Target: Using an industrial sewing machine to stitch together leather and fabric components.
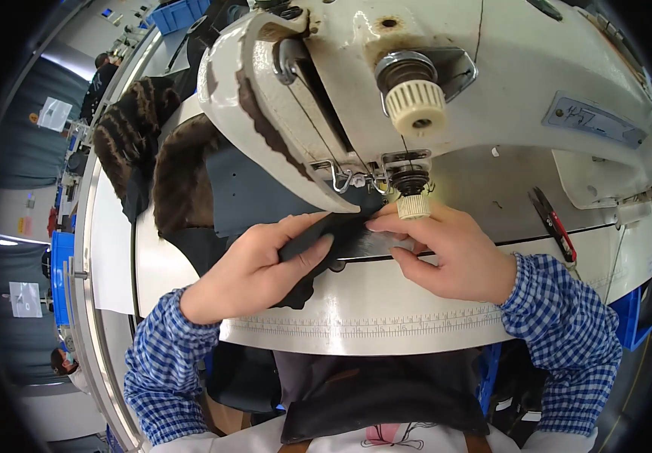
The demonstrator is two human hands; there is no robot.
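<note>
A white sewing machine (492, 90) with chipped paint stands over the bed. My left hand (254, 264) grips dark fabric (303, 232) just below the needle area, thumb pressed on it. My right hand (447, 253) has bent fingers at the fabric's right edge by the needle area, index finger and thumb touching or nearly touching it; part of it is behind a cream knob (413, 206). Brown fur pieces (179, 181) with dark teal backing (243, 189) lie to the left.
A red-handled thread snip (556, 226) lies at the right on the table (356, 336), which has a ruler strip. More striped fur (133, 121) sits at back left. Blue bins (61, 279) line the left. Two other people (101, 83) (65, 362) are farther left.
</note>
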